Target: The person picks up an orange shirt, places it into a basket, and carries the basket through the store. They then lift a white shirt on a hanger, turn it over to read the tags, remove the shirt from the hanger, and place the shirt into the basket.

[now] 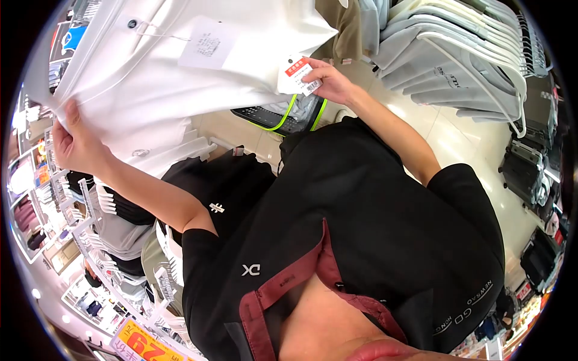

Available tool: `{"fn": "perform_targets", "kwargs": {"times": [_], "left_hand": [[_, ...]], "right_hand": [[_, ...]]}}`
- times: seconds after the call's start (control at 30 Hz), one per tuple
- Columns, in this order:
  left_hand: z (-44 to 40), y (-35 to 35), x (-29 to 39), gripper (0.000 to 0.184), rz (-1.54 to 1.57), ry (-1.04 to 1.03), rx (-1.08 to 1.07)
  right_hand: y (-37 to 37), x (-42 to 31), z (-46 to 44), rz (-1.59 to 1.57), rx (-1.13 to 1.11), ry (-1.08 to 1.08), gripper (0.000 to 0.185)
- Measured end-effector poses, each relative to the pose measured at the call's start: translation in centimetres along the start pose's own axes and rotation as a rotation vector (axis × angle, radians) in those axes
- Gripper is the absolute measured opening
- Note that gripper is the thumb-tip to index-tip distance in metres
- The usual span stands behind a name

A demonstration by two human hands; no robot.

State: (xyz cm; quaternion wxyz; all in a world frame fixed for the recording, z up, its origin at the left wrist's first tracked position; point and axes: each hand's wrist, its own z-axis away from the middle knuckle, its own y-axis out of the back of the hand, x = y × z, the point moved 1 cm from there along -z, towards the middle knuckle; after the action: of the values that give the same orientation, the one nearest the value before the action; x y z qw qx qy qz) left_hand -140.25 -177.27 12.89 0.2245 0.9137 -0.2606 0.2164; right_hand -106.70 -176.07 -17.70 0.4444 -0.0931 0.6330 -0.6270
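My left hand [77, 139] is closed on the edge of a white shirt [241, 36], thumb on top of the cloth. The shirt spreads across the upper part of the view, and a paper label [209, 43] hangs on it by a string from a dark button. On the other side, my right hand [327, 81] pinches a red-and-white price tag [297, 73] with a barcode, over the shirt's lower right edge. More white shirts [144, 147] hang below, one with a small round emblem.
Grey and pale shirts [445, 66] hang on white hangers at upper right. A black shopping basket [289, 117] with bright green handles stands on the tiled floor [469, 135]. Racks of clothes [120, 234] run along the left, above a yellow price sign [144, 343]. Suitcases [527, 165] stand at right.
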Motion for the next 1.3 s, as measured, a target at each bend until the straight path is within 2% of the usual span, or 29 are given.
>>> {"fn": "perform_targets", "kwargs": {"times": [0.2,0.47,0.63,0.73,0.83,0.87,0.9,1.0,1.07,1.1,1.17,1.2,1.27,1.3], "left_hand": [[1.1,-1.6,0.3,0.023,0.023,0.050,-0.011],[2.7,-2.6,0.1,0.022,0.013,0.127,-0.110],[3.4,-3.0,0.1,0.022,0.077,0.178,-0.140],[3.8,-3.2,0.3,0.023,0.084,0.198,-0.149],[4.1,-3.0,0.2,0.019,0.107,0.155,-0.180],[4.3,-2.9,0.3,0.019,0.091,0.175,-0.186],[4.5,-2.9,0.4,0.020,0.075,0.196,-0.191],[5.3,-3.0,0.1,0.022,0.091,0.193,-0.226],[6.0,-3.1,0.2,0.021,0.112,0.227,-0.273],[6.4,-3.3,0.4,0.020,0.123,0.238,-0.292],[7.3,-3.5,0.2,0.020,0.108,0.227,-0.358],[7.6,-3.7,0.6,0.020,0.121,0.208,-0.395],[8.3,-4.3,1.4,0.019,0.140,0.189,-0.497],[8.7,-4.7,1.5,0.019,0.143,0.187,-0.499]], "right_hand": [[-0.4,0.6,-0.2,-0.096,0.008,-0.036,0.050],[0.5,1.8,-0.2,-0.107,-0.021,-0.034,0.069],[0.6,2.2,0.1,-0.088,-0.018,-0.027,0.072],[0.5,2.2,0.2,-0.006,0.015,-0.063,0.067],[0.3,2.0,0.2,0.370,0.236,-0.125,0.060],[0.9,2.2,0.1,0.473,0.316,-0.188,0.051],[2.2,2.6,-0.1,0.577,0.357,-0.211,0.042],[3.8,2.3,0.3,0.724,0.366,-0.186,0.036],[2.6,1.3,1.1,0.986,0.310,-0.040,0.029],[1.6,0.6,1.6,0.993,0.300,-0.037,0.029],[-3.4,-2.6,3.8,1.198,0.104,0.226,0.023],[-5.7,-4.0,4.8,1.197,0.100,0.225,0.023],[-10.0,-6.8,6.5,1.129,0.031,0.487,0.022],[-11.0,-7.9,6.8,1.128,0.034,0.490,0.022]]}}
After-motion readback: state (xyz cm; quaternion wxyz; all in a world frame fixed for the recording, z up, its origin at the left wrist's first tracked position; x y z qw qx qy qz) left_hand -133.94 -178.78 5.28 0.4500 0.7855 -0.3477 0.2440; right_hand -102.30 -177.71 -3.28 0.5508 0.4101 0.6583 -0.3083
